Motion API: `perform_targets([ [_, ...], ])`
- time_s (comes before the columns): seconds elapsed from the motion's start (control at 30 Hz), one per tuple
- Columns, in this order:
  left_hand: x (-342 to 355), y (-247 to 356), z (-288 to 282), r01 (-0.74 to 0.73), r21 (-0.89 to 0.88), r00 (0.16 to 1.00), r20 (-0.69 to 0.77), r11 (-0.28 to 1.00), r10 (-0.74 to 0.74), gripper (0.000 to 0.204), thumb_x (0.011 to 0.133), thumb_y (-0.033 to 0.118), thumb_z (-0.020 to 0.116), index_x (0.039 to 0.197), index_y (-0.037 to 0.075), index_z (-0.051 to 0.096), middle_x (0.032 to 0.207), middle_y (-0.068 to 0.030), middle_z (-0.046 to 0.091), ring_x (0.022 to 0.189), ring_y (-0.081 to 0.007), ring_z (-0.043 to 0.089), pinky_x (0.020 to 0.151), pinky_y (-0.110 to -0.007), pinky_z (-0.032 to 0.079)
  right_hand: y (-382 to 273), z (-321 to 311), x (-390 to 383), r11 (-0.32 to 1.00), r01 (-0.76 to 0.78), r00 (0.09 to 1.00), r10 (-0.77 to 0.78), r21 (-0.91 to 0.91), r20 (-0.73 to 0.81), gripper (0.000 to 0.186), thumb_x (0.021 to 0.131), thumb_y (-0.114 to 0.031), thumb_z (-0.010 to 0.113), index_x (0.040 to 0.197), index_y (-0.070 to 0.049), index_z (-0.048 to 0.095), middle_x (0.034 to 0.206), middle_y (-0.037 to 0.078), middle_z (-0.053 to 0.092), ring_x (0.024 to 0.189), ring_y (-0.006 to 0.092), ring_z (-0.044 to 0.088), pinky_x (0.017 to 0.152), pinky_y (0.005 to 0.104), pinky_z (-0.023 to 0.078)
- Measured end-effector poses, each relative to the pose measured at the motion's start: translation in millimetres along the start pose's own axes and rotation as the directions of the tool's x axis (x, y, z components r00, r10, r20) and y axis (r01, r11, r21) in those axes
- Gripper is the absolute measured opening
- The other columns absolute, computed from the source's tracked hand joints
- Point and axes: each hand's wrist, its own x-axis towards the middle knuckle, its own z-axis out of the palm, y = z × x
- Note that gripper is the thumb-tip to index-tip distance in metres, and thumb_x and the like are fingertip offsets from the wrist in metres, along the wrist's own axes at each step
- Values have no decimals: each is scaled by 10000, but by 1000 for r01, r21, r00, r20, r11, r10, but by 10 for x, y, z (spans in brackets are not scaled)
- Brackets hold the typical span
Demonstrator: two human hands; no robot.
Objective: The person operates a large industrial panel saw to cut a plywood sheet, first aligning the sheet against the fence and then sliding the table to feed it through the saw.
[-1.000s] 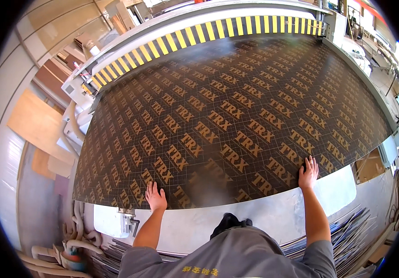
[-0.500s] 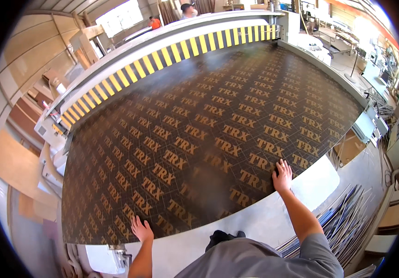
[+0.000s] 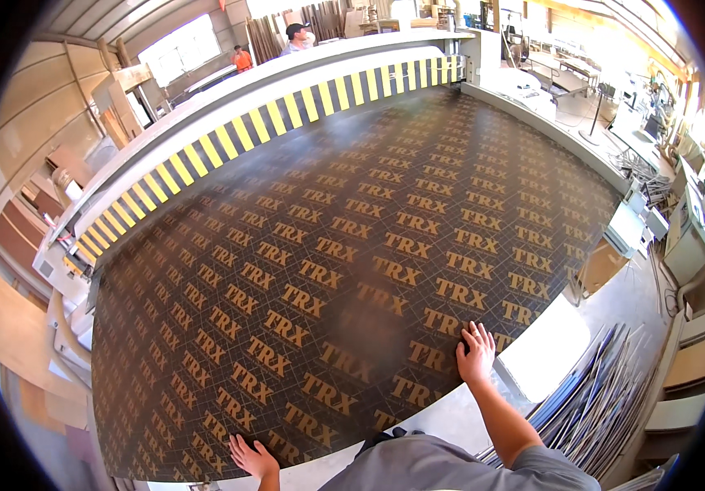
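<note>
A large dark-brown sheet panel (image 3: pixel 287 245), printed with repeated gold lettering, fills the machine's bed. My left hand (image 3: pixel 253 457) rests on its near edge at bottom centre-left, fingers spread and gripping nothing. Further right, my right hand (image 3: pixel 477 353) lies palm down on the same edge, fingers apart. Along the panel's far side runs a white machine beam (image 3: pixel 311 64) with a yellow-and-black striped strip (image 3: pixel 257 123). A white support plate (image 3: pixel 542 340) sticks out under the edge beside my right hand.
Long thin offcuts (image 3: pixel 569 397) lie on the floor at lower right. Boards (image 3: pixel 688 360) stand at the right, pale sheets (image 3: pixel 13 311) and hoses (image 3: pixel 62 335) at the left. Beyond the beam are a person in a cap (image 3: pixel 297 39), a person in orange (image 3: pixel 242 59) and cluttered workbenches (image 3: pixel 557 61).
The head view has risen and turned, bringing two people and a window in at the top. Both hands now sit lower in the picture, still flat on the panel's edge.
</note>
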Motion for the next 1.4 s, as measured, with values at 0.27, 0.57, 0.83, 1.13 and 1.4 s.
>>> perform_targets([
  [0.27,-1,-21,98,-25,30,999,-39,999,26,583,1119,450,303,1589,107,345,1691,-78,271,1567,-309,218,1281,-523,164,-1,-63,50,1000,-2,998,1,12,66,394,924,-210,647,1281,-56,712,1532,115,550,1490,315,407,1253,483,259],
  [0.57,-80,65,141,-26,66,998,-48,998,29,577,1120,459,295,1590,128,345,1685,-69,284,1565,-299,224,1278,-518,179,180,-60,82,1000,8,1000,-8,-2,26,385,915,-230,658,1263,-76,722,1524,102,560,1481,300,421,1243,478,273],
  [0.83,-26,-33,250,-44,69,989,-141,997,53,561,1116,475,302,1565,151,394,1668,-60,327,1550,-295,268,1270,-514,209,256,-71,228,998,65,998,-66,-23,-22,376,901,-245,668,1240,-97,732,1517,79,567,1467,277,440,1231,473,294],
  [1.13,58,399,-81,-84,-49,984,-159,995,75,548,1080,413,395,1544,124,433,1646,-88,373,1530,-319,306,1243,-544,238,73,-51,546,997,70,998,-70,-18,-8,385,892,-231,666,1247,-97,729,1512,86,572,1471,285,437,1236,475,290],
  [1.4,278,785,-225,-161,-43,959,-245,986,145,556,1074,426,468,1515,89,501,1622,-147,407,1465,-371,400,1173,-558,340,-65,271,986,999,47,996,-45,-27,82,395,922,-219,633,1296,-113,703,1555,75,529,1502,272,389,1256,462,254],
])
